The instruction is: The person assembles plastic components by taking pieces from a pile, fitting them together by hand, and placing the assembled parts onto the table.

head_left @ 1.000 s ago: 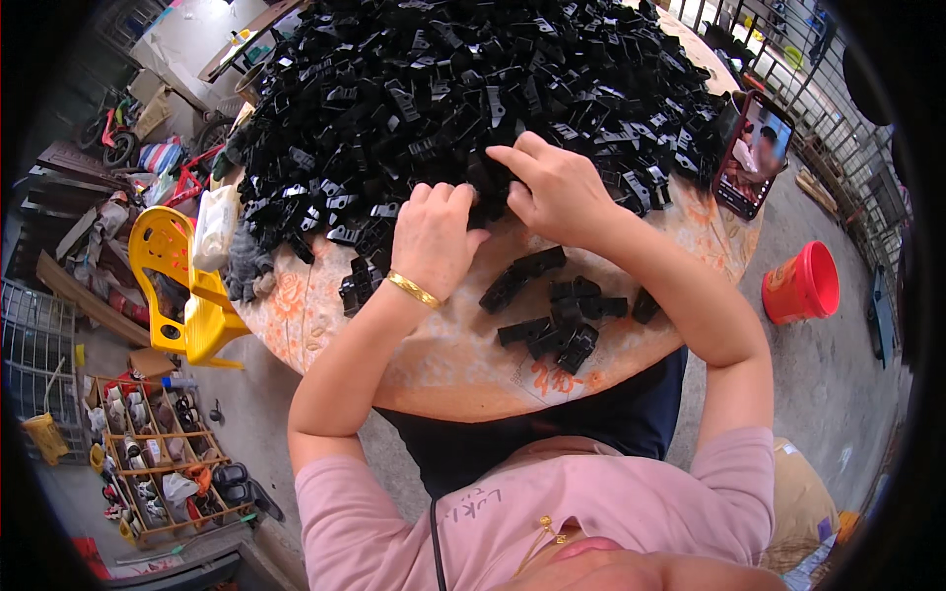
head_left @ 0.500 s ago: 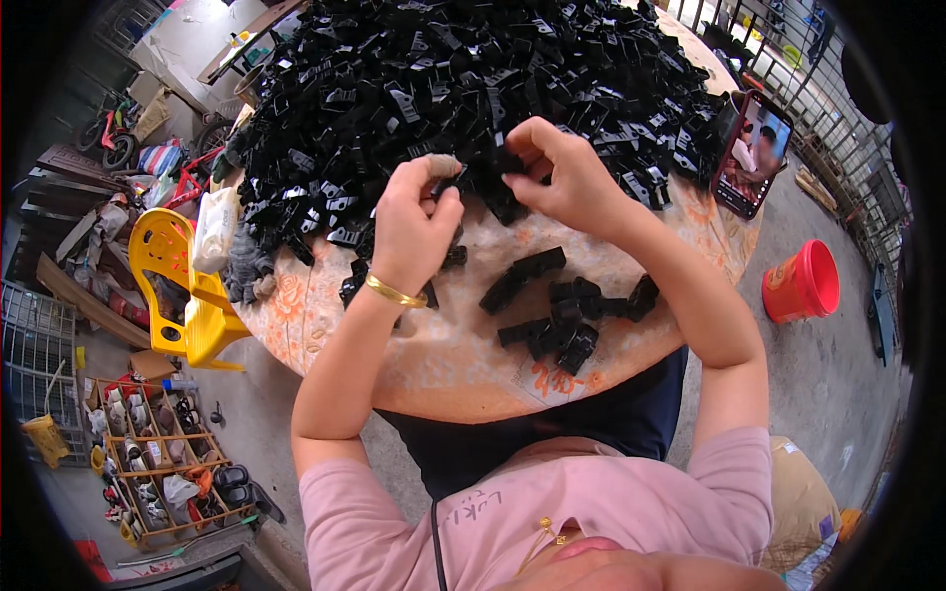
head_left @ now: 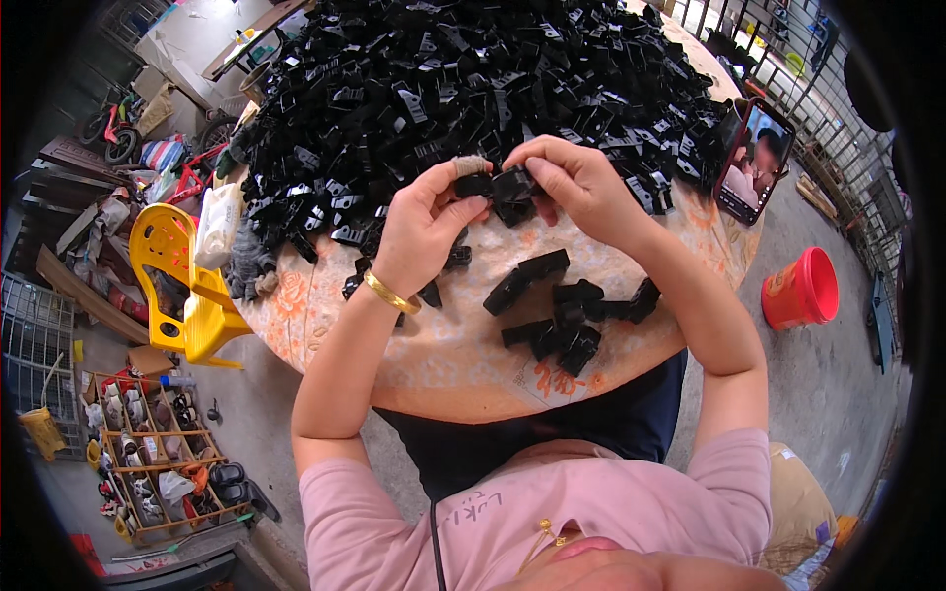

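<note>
My left hand (head_left: 424,219) pinches a small black plastic part (head_left: 474,185) between thumb and forefinger; tape is wrapped round one fingertip. Close beside it, my right hand (head_left: 581,189) grips another black plastic part (head_left: 513,187). The two pieces meet or nearly touch; whether they are joined I cannot tell. Behind both hands rises a big heap of black plastic parts (head_left: 434,89). Nearer me on the patterned tablecloth (head_left: 443,364) lies a small group of black pieces (head_left: 567,320), some of them looking joined into longer blocks.
A phone (head_left: 755,163) showing a video leans at the table's right edge. Right of the table stands a red bucket (head_left: 800,289). On the left are a yellow chair (head_left: 187,286), a white packet (head_left: 217,227), grey gloves (head_left: 253,268) and a shoe rack (head_left: 163,448).
My hands have come closer together just in front of the heap. Black parts now show plainly between my fingers. The pieces on the cloth lie nearly as before.
</note>
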Motion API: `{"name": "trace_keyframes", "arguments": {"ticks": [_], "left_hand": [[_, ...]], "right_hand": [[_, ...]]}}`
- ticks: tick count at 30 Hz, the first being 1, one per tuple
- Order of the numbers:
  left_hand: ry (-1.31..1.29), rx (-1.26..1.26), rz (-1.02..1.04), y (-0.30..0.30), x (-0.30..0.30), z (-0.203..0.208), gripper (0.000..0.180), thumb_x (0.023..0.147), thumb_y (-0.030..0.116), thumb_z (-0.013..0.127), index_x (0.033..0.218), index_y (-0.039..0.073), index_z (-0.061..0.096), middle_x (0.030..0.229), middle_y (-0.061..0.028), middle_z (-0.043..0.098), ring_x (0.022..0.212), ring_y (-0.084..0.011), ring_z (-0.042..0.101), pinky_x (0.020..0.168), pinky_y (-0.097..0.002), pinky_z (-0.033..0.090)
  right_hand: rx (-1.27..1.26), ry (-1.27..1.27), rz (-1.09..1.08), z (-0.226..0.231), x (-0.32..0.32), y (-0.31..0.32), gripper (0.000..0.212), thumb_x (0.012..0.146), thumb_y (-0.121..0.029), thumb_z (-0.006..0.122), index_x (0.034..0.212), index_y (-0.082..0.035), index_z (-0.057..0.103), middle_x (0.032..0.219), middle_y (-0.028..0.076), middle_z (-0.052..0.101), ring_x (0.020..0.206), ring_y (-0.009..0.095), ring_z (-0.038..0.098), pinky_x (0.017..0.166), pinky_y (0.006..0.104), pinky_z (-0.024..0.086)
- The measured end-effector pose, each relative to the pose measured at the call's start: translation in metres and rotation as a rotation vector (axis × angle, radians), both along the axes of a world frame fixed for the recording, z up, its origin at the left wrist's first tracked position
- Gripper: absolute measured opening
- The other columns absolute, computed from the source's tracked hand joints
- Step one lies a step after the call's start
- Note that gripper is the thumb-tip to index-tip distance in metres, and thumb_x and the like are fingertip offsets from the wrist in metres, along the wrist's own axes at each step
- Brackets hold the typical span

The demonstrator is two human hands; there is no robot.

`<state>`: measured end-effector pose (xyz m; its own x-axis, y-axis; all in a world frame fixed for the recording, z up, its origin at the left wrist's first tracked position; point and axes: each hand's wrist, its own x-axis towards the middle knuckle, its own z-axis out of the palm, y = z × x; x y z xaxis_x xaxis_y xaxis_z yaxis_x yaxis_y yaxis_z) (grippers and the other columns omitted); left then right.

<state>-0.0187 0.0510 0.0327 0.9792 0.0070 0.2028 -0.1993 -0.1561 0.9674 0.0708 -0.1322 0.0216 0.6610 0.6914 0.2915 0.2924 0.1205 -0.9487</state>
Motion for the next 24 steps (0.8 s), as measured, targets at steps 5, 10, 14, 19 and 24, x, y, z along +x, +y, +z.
{"name": "trace_keyframes", "arguments": {"ticks": [5,10,14,19,24], "left_hand": [[-0.022,0.144,0.063,-0.002,-0.001,-0.004,0.032,0.082,-0.004,0.056,0.114,-0.004,0.054,0.099,-0.0068,0.063,0.085,-0.0111,0.061,0.078,-0.0227,0.049],[-0.032,0.164,0.116,-0.008,-0.003,-0.002,0.031,0.082,-0.004,0.057,0.113,-0.004,0.055,0.098,-0.0071,0.063,0.086,-0.0106,0.061,0.078,-0.0226,0.049],[-0.089,0.144,0.149,-0.011,-0.003,-0.006,0.037,0.078,-0.003,0.062,0.115,-0.003,0.054,0.094,-0.0075,0.064,0.084,-0.0098,0.061,0.076,-0.0227,0.049],[-0.112,0.119,0.179,-0.017,-0.004,-0.006,0.047,0.075,-0.004,0.065,0.119,-0.003,0.048,0.096,-0.0089,0.064,0.084,-0.0106,0.061,0.075,-0.0232,0.050],[0.023,-0.418,0.119,-0.024,-0.003,-0.007,0.051,0.077,-0.004,0.064,0.122,-0.007,0.041,0.106,-0.0120,0.060,0.091,-0.0125,0.059,0.078,-0.0223,0.049]], "right_hand": [[0.098,0.168,-0.037,-0.013,-0.011,0.015,0.020,0.093,-0.012,0.045,0.100,0.002,0.058,0.078,0.005,0.061,0.062,0.008,0.059,0.055,0.0217,0.052],[0.174,0.204,-0.096,-0.011,-0.019,0.015,0.018,0.094,-0.009,0.043,0.101,0.001,0.056,0.082,0.006,0.060,0.063,0.009,0.060,0.054,0.0209,0.052],[0.167,0.184,-0.133,-0.010,-0.021,0.016,0.017,0.094,-0.008,0.042,0.098,0.001,0.056,0.077,0.005,0.058,0.061,0.009,0.060,0.052,0.0205,0.051],[0.098,-0.001,-0.190,-0.012,-0.023,0.018,0.012,0.091,-0.006,0.047,0.097,0.000,0.055,0.088,0.007,0.056,0.061,0.010,0.059,0.051,0.0232,0.049],[0.081,-0.478,-0.316,-0.013,-0.019,0.020,0.020,0.087,-0.013,0.057,0.102,0.000,0.056,0.096,0.008,0.055,0.064,0.010,0.057,0.057,0.0246,0.048]]}}
